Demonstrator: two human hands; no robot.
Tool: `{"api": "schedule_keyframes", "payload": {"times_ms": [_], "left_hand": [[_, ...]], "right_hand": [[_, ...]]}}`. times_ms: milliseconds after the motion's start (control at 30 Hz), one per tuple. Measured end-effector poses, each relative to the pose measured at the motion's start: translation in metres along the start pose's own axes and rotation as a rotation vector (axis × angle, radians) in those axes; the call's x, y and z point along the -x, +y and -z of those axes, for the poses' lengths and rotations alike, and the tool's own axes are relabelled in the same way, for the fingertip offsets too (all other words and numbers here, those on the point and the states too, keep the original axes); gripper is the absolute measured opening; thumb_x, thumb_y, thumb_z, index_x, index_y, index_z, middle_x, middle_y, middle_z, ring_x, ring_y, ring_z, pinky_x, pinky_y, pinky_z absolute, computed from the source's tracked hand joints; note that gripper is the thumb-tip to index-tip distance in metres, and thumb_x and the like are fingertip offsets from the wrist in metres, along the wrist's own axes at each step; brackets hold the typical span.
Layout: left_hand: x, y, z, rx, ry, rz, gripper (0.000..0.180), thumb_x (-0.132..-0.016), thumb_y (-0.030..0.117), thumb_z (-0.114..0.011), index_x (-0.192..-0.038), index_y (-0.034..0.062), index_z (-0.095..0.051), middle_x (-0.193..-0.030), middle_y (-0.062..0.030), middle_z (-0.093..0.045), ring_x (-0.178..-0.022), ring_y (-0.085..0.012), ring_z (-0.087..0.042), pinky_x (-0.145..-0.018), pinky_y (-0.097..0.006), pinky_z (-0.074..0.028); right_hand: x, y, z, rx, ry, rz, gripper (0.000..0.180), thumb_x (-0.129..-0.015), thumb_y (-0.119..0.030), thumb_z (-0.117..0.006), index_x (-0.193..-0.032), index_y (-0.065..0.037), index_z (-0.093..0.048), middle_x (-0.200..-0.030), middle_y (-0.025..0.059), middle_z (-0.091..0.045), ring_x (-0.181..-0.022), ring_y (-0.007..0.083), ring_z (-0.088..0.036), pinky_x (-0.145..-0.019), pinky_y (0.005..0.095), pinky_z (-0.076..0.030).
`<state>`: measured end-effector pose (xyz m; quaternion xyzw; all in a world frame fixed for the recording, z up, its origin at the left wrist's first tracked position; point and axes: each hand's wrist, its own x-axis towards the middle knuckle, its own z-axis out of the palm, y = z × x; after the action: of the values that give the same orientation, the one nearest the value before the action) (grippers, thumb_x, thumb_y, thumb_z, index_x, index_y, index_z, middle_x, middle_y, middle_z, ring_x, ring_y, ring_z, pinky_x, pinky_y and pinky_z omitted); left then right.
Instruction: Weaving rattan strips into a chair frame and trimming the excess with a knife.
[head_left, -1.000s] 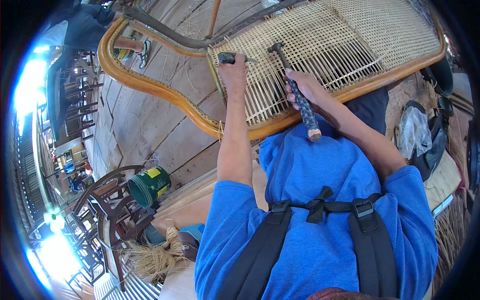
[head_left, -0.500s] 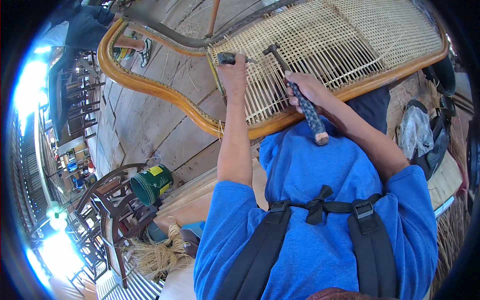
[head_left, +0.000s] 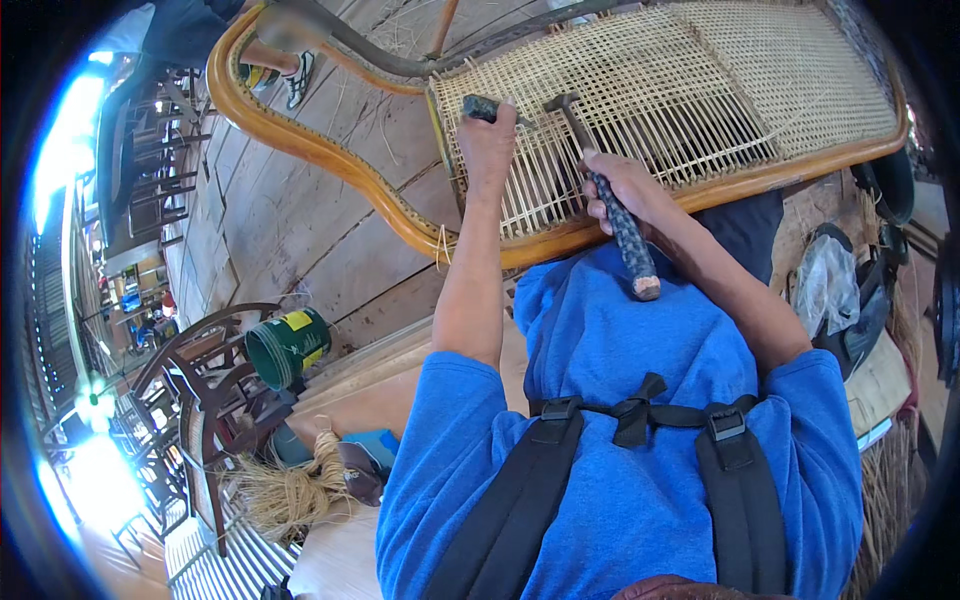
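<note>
My left hand (head_left: 487,150) is closed around the dark handle of a pointed tool, which looks like an awl (head_left: 482,108), over the left part of a woven cane panel (head_left: 640,75). Its thin tip points right, above the strands. My right hand (head_left: 625,190) grips a hammer (head_left: 625,235) midway along its dark, speckled handle. The small metal head is over the cane, to the right of the awl. The panel sits in a curved, varnished wooden frame (head_left: 330,150) across my lap. Its nearer part has open parallel strands; the farther part is densely woven.
A green bucket (head_left: 288,348) lies tilted at the left, beside dark wooden chair frames (head_left: 205,400). Below it is a bundle of cane strands (head_left: 290,485). A clear plastic bag (head_left: 828,280) lies at the right. Another person's shoe (head_left: 298,80) is on the floor at the far left.
The view has shifted slightly. Both hands sit a little nearer to me relative to the frame, still holding the awl and the hammer.
</note>
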<state>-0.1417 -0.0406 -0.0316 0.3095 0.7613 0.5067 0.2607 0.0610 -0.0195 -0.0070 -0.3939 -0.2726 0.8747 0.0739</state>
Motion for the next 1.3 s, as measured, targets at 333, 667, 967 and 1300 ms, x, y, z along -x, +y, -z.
{"api": "schedule_keyframes", "payload": {"times_ms": [333, 667, 967, 1300], "left_hand": [[-0.006, -0.008, -0.008, 0.203, 0.004, -0.010, 0.022, -0.079, 0.021, -0.067, -0.076, 0.0015, -0.056, -0.058, -0.0013, -0.054, -0.047, -0.0089, -0.051, -0.044, -0.023, -0.040], [-0.004, -0.007, -0.014, -0.193, 0.053, -0.194, 0.028, -0.076, 0.027, -0.065, -0.075, 0.0002, -0.060, -0.058, -0.0077, -0.058, -0.053, -0.0165, -0.054, -0.054, -0.033, -0.044], [0.034, 0.032, 0.010, 0.279, 0.092, -0.001, 0.012, -0.083, 0.016, -0.061, -0.085, 0.0047, -0.059, -0.064, 0.0000, -0.057, -0.054, -0.0066, -0.052, -0.045, -0.020, -0.040], [0.134, 0.039, -0.020, 0.197, -0.498, -0.413, 0.030, -0.079, 0.007, -0.065, -0.107, 0.0058, -0.057, -0.107, -0.0116, -0.057, -0.101, -0.0248, -0.057, -0.086, -0.034, -0.046]], "right_hand": [[0.010, -0.006, 0.012, 0.015, 0.027, 0.010, 0.029, -0.091, -0.037, -0.051, -0.096, -0.008, -0.049, -0.067, -0.0007, -0.046, -0.049, 0.0099, -0.046, -0.038, 0.0264, -0.038], [0.003, -0.001, 0.014, -0.016, -0.038, 0.003, 0.030, -0.092, -0.036, -0.050, -0.095, -0.006, -0.047, -0.066, 0.0005, -0.047, -0.050, 0.0108, -0.047, -0.038, 0.0275, -0.041], [0.059, -0.037, 0.035, 0.229, 0.112, 0.090, 0.036, -0.092, -0.037, -0.052, -0.105, -0.003, -0.051, -0.064, -0.0008, -0.046, -0.044, 0.0075, -0.044, -0.034, 0.0229, -0.036], [0.212, 0.112, 0.218, 1.049, 1.048, 0.260, 0.025, -0.087, -0.025, -0.056, -0.082, 0.000, -0.051, -0.059, 0.0105, -0.044, -0.054, 0.0210, -0.042, -0.052, 0.0358, -0.036]]}}
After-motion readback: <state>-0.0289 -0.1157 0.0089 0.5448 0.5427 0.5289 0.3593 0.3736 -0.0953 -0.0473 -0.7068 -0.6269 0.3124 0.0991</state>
